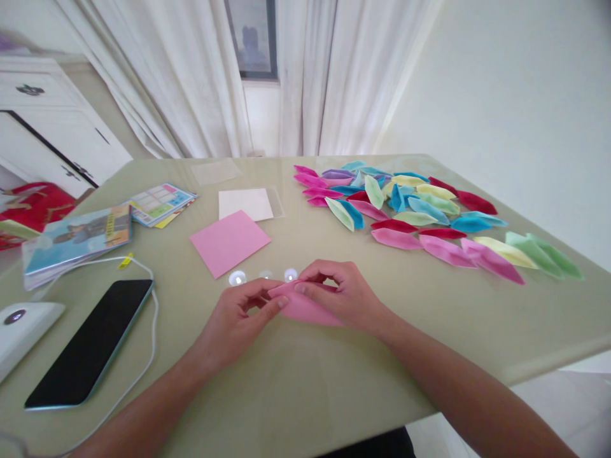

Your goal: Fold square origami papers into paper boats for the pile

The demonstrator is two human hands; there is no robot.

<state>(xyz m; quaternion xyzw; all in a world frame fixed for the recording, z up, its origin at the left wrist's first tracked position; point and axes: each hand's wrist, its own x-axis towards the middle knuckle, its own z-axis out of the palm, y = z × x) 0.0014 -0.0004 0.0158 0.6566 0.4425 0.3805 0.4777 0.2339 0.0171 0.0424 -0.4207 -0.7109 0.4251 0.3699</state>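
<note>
Apparently mid-fold, with the pink paper (310, 312) held low over the near middle of the table (305, 381); cannot tell for sure whether touching the surface or just above. Gripped at the left end by the left hand (241, 315), with thumb on the near face and fingers behind; pinched along the upper edge by the right hand (346, 296), between thumb and curled fingers, close beside the left fingertips. Probably shaping or pressing a crease at that top edge, judging by the close-set thumbs; impossible to make out the exact fold under the fingers. Already folded, by the look of it: many slim, pointed pieces (415, 219) in pink, red, blue, green and yellow, spread over the right far side, well apart from both hands. Not yet folded: a flat pink sheet (231, 243) beyond the left hand, with one corner lapping over a white sheet (245, 203). Called for next, in all likelihood: a steady left pinch, layers kept even, and a firm press of the right thumb along the edge, without crumpling the paper or letting the layers slip.
</note>
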